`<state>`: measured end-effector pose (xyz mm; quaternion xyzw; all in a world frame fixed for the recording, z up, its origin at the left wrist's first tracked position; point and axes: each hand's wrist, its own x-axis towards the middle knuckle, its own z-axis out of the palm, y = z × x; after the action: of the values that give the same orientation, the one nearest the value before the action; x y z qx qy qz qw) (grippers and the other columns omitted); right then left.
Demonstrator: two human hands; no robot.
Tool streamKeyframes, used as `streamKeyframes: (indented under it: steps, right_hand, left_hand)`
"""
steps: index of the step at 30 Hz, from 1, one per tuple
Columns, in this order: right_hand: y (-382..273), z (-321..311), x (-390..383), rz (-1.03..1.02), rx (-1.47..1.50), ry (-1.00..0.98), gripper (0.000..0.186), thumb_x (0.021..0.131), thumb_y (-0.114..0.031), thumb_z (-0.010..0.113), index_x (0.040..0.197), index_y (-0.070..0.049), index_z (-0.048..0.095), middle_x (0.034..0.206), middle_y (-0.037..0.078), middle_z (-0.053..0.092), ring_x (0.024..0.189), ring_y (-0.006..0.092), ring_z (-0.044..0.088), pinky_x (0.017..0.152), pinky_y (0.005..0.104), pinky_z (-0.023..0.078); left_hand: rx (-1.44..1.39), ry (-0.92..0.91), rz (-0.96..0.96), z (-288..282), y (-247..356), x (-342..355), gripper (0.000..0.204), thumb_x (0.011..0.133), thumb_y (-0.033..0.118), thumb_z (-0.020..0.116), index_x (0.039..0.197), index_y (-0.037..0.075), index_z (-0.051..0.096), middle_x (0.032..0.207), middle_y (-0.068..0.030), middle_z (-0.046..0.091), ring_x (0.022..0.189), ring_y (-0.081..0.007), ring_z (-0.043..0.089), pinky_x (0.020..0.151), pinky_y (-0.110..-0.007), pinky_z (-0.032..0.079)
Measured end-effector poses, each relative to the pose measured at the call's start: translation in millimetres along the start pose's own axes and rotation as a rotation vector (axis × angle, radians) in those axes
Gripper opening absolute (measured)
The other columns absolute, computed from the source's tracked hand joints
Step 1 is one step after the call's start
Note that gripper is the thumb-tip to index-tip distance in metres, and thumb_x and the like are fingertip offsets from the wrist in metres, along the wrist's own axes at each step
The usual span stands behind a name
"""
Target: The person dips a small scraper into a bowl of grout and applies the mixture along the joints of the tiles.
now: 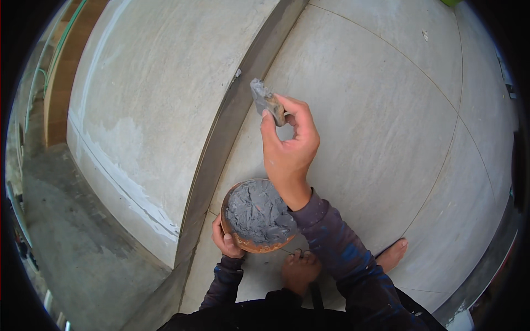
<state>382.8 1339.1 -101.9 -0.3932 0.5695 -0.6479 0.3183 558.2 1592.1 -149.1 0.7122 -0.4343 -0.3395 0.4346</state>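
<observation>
My left hand (pixel 225 238) is closed on the left side of a round, brown-orange bowl (pixel 259 247). Thick grey paste (pixel 258 212) with a rough, furrowed surface fills the bowl. Held out beyond it, my right hand (pixel 293 146) pinches a small flat piece coated in grey paste (pixel 266 102) between thumb and fingers. A little tan shows on that piece near the fingertips; the paste hides its exact kind. It is in the air, close to the raised edge of a step (pixel 223 121), and I see no contact between them. My right wrist partly covers the bowl's rim.
Left of the step's edge lies a raised grey slab (pixel 160 99) with whitish smears along its left and near sides. A small grey lump (pixel 238 72) sits on the step's edge. Large floor tiles (pixel 381 121) spread to the right. My bare feet (pixel 301 270) are below the bowl.
</observation>
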Motion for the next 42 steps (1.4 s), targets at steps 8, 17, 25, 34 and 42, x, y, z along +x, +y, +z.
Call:
streamKeyframes:
  steps: [8,17,25,34,42]
  right_hand:
    - [17.2,24.2,31.5,0.003,0.045,-0.029,0.03,0.092,0.005,0.067,0.122,-0.001,0.071,0.104,0.012,0.072,0.095,0.0241,0.066,0.087,0.0362,0.053]
    - [-3.4,1.6,-37.3,-0.122,0.015,-0.267,0.042,0.081,0.014,0.07,0.12,-0.001,0.073,0.115,0.013,0.074,0.103,0.0325,0.069,0.087,0.0388,0.057]
    - [5.0,32.7,-11.6,-0.072,0.036,0.02,0.034,0.078,0.012,0.075,0.11,0.001,0.073,0.107,0.013,0.072,0.091,0.0265,0.067,0.08,0.0358,0.057]
    - [-0.5,17.4,-11.9,0.036,0.097,-0.007,0.032,0.08,0.014,0.074,0.11,0.002,0.073,0.108,0.011,0.073,0.096,0.0215,0.069,0.081,0.0332,0.057]
    - [-6.8,7.5,-47.5,-0.164,-0.053,-0.148,0.033,0.083,0.014,0.071,0.114,0.002,0.071,0.114,0.014,0.074,0.1,0.0281,0.07,0.082,0.0326,0.057]
  left_hand:
    - [-0.044,0.005,-0.015,-6.5,-6.0,-3.2,0.092,0.098,0.073,0.051,0.134,-0.011,0.056,0.121,-0.0195,0.068,0.111,-0.0256,0.066,0.099,-0.04,0.052]
    - [0.026,0.015,-0.012,-9.2,-5.5,-2.3,0.092,0.097,0.074,0.051,0.132,-0.011,0.057,0.119,-0.0189,0.068,0.108,-0.025,0.066,0.096,-0.04,0.052]
    - [0.053,0.032,-0.014,-5.5,-5.3,-4.1,0.09,0.097,0.074,0.051,0.129,-0.01,0.059,0.113,-0.0169,0.069,0.102,-0.023,0.066,0.092,-0.038,0.053]
    - [0.009,0.009,-0.072,-11.9,-5.3,-7.9,0.086,0.095,0.072,0.053,0.129,-0.007,0.056,0.119,-0.0132,0.063,0.111,-0.0221,0.061,0.099,-0.039,0.048]
    - [0.039,0.048,-0.011,-8.2,-5.3,-3.2,0.09,0.096,0.074,0.052,0.128,-0.01,0.059,0.113,-0.0155,0.069,0.102,-0.0221,0.065,0.093,-0.038,0.052]
